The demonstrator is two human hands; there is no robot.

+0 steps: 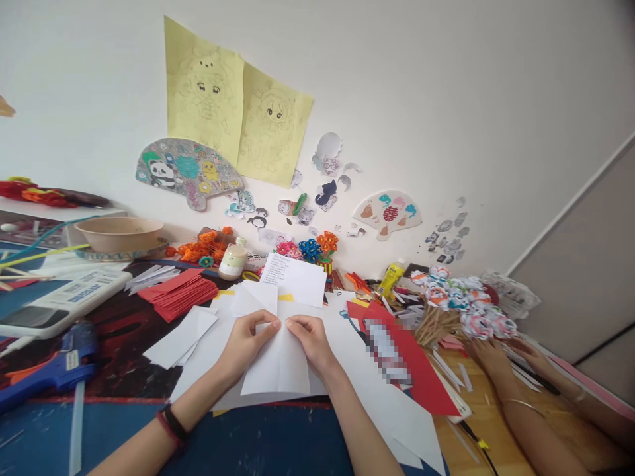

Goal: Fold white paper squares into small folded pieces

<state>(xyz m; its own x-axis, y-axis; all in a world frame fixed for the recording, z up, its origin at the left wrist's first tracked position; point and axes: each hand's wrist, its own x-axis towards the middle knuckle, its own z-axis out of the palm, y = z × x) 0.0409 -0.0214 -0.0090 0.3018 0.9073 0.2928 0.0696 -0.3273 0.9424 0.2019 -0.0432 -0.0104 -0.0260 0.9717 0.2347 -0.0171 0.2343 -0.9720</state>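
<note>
A sheet of white paper (pixel 278 370) with a crease down its middle is pinched at its top edge between my two hands. My left hand (pixel 248 340) grips it left of the crease, thumb against fingers. Just to the right, my right hand (pixel 310 337) pinches the same edge, the fingertips of both hands close together. Behind them stands a white card with handwritten lines (pixel 275 274), beside a blank white part. Larger white sheets (pixel 198 377) lie under the paper I hold. A stack of cut white papers (pixel 181 337) lies left of my left hand.
A stack of red papers (pixel 181 291), a blue glue gun (pixel 64 367) and a white power strip (pixel 64 304) are at left. Bottles (pixel 233 258) and pipe-cleaner flowers (pixel 310 250) line the wall. On the right are red paper (pixel 421 377) and another person's hands (pixel 491 357).
</note>
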